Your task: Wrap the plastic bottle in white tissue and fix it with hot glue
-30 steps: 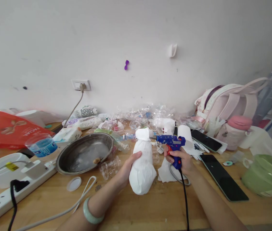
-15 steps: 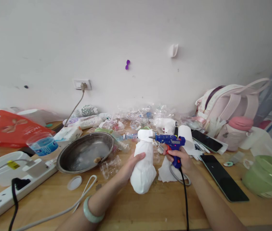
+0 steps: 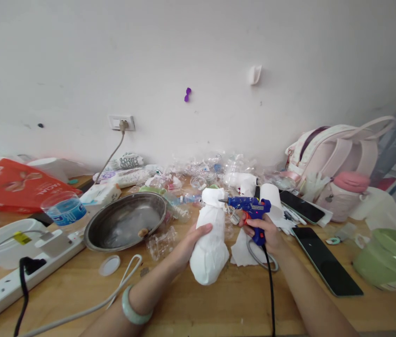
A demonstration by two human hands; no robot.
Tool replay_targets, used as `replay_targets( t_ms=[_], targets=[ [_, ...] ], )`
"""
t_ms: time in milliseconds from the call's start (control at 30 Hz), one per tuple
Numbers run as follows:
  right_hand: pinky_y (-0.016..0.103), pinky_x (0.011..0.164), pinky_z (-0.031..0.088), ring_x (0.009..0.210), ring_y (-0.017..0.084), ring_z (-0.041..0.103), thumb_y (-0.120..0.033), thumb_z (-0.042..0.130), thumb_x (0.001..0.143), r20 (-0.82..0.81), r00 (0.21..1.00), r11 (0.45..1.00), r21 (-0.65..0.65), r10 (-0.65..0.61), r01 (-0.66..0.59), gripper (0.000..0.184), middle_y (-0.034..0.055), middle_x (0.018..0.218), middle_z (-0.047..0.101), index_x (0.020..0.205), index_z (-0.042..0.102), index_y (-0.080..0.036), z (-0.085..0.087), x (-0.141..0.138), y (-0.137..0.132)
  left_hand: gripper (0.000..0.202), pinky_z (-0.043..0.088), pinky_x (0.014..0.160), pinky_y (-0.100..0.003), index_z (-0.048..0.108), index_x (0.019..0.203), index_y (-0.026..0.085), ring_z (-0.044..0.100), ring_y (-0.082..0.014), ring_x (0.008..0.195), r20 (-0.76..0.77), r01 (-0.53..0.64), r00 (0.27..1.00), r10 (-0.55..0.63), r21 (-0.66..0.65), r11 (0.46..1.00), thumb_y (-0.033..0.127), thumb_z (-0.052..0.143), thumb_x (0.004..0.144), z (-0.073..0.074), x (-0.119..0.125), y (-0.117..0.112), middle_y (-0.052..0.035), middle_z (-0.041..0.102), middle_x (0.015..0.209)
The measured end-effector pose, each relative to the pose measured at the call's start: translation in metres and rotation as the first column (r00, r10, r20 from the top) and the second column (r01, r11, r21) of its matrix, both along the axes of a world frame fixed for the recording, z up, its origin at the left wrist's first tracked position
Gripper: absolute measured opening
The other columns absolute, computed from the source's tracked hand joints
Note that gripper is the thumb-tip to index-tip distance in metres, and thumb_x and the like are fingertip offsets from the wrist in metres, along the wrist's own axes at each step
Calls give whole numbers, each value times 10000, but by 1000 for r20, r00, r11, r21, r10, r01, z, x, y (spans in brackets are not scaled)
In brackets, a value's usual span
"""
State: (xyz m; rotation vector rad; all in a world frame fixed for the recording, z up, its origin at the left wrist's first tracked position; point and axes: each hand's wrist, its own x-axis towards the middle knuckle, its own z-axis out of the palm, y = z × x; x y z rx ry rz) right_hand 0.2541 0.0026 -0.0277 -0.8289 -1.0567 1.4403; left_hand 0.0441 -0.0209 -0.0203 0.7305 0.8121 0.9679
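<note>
My left hand (image 3: 193,242) is closed around a white, paper-wrapped bottle shape (image 3: 209,250), tilted with its narrower top pointing away from me. In my right hand (image 3: 265,230) is a blue hot glue gun (image 3: 248,204), my fingers wrapped round its handle near the orange trigger. Its nozzle points left, at or very near the right side of the wrapped top; whether they touch I cannot tell. A black cord (image 3: 271,290) runs down from the handle. Below the gun a torn piece of white paper (image 3: 242,250) lies on the wooden table (image 3: 198,313).
A metal basin (image 3: 124,222) and a white power strip (image 3: 18,285) stand left. Clear plastic scraps and a white roll (image 3: 270,196) lie behind. At right are a dark phone (image 3: 327,262), a green container (image 3: 387,257), a pink-lidded jar (image 3: 341,201) and a backpack (image 3: 345,150).
Almost nothing differs. The whole view has shifted very slightly, while both hands keep hold of the wrapped bottle shape and the glue gun in about the same places.
</note>
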Motion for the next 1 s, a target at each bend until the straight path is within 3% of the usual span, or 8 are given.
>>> replay_targets(
  t_ms=[333, 567, 833, 1000],
  targets=[
    [227, 423, 264, 420, 63, 398, -236, 703, 560, 56, 998, 1000, 19, -8, 6, 129, 32, 624, 668, 656, 672, -155, 5, 2, -1, 452, 502, 705, -288, 561, 1172, 101, 656, -215, 770, -18, -2, 1000, 1, -39, 999, 303, 595, 769, 1, 1, 0, -108, 714, 837],
    [242, 445, 279, 430, 70, 388, -232, 688, 591, 100, 994, 998, 56, -44, 39, 129, 29, 645, 667, 691, 666, -153, 7, 7, -1, 353, 516, 711, -304, 633, 992, 64, 655, -207, 693, -14, 10, 1000, -11, -89, 996, 344, 550, 795, -2, 0, 4, -123, 710, 773],
    [235, 432, 240, 437, 72, 388, -230, 691, 569, 69, 998, 1000, 20, 2, -4, 134, 32, 641, 656, 672, 669, -148, 1, 2, 0, 485, 499, 647, -298, 535, 1206, 68, 664, -221, 685, -11, 25, 1000, -26, -71, 997, 320, 557, 792, -2, 1, 0, -111, 720, 767],
    [231, 447, 254, 443, 68, 411, -220, 698, 580, 54, 998, 999, 33, 25, -27, 132, 28, 649, 670, 693, 681, -152, -4, 2, 2, 500, 493, 643, -324, 558, 1142, -31, 654, -236, 632, 72, 79, 995, -68, -163, 984, 353, 436, 845, 0, 1, 0, -159, 711, 721]
  ],
)
